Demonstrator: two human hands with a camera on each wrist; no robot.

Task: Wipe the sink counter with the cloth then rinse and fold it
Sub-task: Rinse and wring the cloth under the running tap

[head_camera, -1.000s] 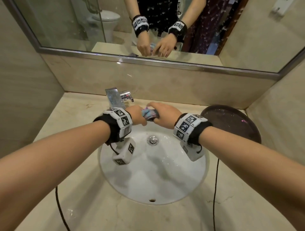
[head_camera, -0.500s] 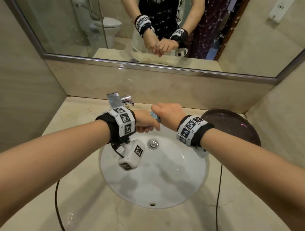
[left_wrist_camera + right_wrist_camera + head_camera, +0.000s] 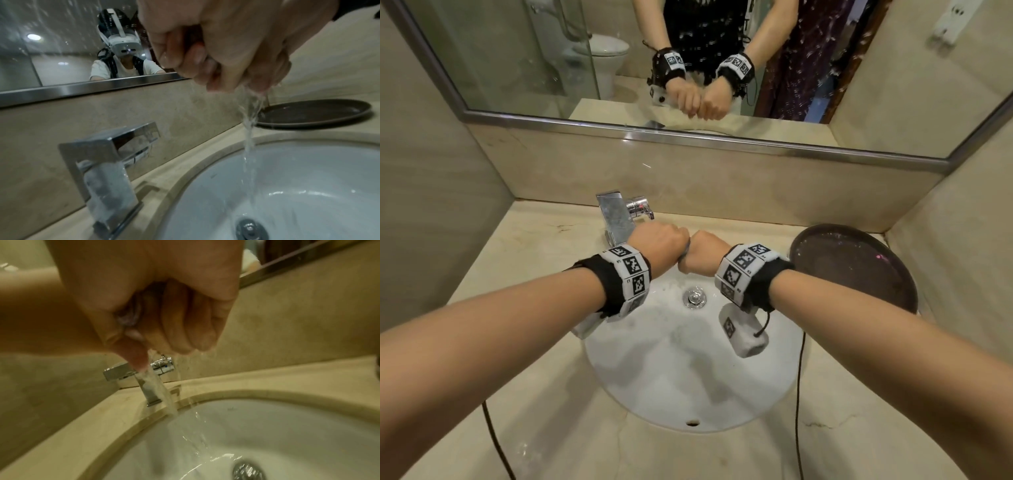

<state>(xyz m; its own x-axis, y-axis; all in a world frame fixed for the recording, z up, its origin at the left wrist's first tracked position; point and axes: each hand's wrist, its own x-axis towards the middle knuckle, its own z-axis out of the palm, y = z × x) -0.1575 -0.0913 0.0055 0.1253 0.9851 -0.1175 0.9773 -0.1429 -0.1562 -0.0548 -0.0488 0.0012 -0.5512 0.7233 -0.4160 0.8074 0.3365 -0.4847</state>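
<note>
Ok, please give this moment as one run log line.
step: wringing | both hands grip cloth | water falls into sink | fold: not yet

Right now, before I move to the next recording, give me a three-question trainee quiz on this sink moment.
1. True or false: the left hand and the right hand both grip the cloth.
2. Multiple choice: water running from the fists falls into A) the dark tray, B) the white basin, C) onto the counter.
3. Fill in: the faucet stands on the person's ____ side of the basin.

Key: 1 true; 2 B; 3 left.
</note>
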